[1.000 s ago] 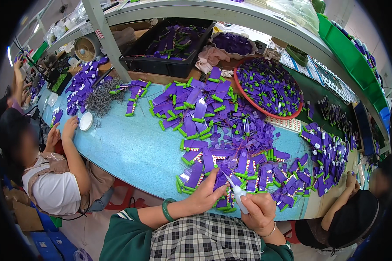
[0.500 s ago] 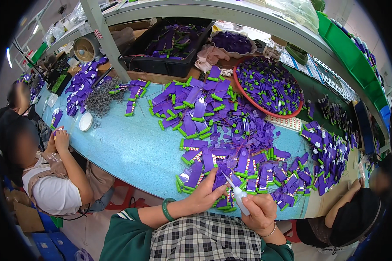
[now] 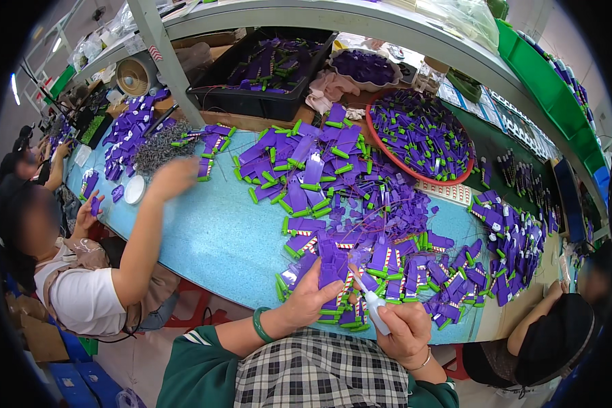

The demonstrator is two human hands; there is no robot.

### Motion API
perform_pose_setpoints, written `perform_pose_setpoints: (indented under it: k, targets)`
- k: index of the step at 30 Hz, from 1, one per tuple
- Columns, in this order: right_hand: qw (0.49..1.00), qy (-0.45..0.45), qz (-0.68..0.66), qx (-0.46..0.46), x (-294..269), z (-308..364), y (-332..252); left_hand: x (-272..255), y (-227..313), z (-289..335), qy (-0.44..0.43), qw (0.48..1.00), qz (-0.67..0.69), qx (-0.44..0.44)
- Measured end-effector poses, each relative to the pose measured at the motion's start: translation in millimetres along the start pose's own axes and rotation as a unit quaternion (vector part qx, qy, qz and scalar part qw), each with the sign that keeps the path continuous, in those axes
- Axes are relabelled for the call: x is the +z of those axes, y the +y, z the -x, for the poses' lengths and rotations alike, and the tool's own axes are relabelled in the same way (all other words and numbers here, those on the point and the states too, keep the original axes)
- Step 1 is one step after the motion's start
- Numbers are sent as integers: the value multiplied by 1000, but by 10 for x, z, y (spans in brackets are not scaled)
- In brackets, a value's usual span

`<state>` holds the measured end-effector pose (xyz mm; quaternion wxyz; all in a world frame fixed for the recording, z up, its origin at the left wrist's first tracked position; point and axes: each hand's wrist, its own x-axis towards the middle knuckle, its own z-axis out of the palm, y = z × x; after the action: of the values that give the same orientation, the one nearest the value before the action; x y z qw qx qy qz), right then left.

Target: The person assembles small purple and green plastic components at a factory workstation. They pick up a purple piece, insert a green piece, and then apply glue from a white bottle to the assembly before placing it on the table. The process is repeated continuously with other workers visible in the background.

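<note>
My left hand [image 3: 302, 304], with a green bangle at its wrist, pinches a flat purple plastic part [image 3: 330, 265] between thumb and fingers just above the table's near edge. Closed around a small white squeeze bottle [image 3: 375, 310] with a thin nozzle is my right hand [image 3: 406, 332]. The nozzle tilts up and left, close to the purple part; whether its tip touches anything I cannot tell. Right beyond both hands spreads a heap of purple parts with green ends [image 3: 313, 170], some with red-and-white striped strips and thin wires.
A red round basket [image 3: 470, 170] of purple parts stands at the back right, a black bin [image 3: 251, 100] at the back. A co-worker's blurred hand [image 3: 177, 178] is over the blue table [image 3: 211, 238], near tangled grey pieces [image 3: 162, 149]. Another person sits at right. A shelf beam [image 3: 306, 22] crosses above.
My left hand has shifted a little left with the purple part, away from the nozzle. My right hand is nearly still. The co-worker at left has stretched an arm over the table.
</note>
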<state>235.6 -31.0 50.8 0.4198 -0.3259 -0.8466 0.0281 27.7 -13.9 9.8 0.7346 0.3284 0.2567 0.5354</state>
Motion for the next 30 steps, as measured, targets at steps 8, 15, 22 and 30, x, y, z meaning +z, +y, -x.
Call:
perform_pose_setpoints:
  k: [8, 15, 22, 30]
  targets:
    - [1000, -7, 1, 15, 4, -31, -19, -78, -87, 17, 5, 998, -69, 11]
    - [1000, -14, 5, 20, -4, -58, -27, -120, -101, 23, 1, 993, -115, 10]
    - [1000, 3, 10, 6, -27, -2, -31, -6, -65, 15, 7, 980, -183, 75]
    - [1000, -24, -1, -3, -14, -36, -43, -66, -177, 41, 29, 943, -324, 72]
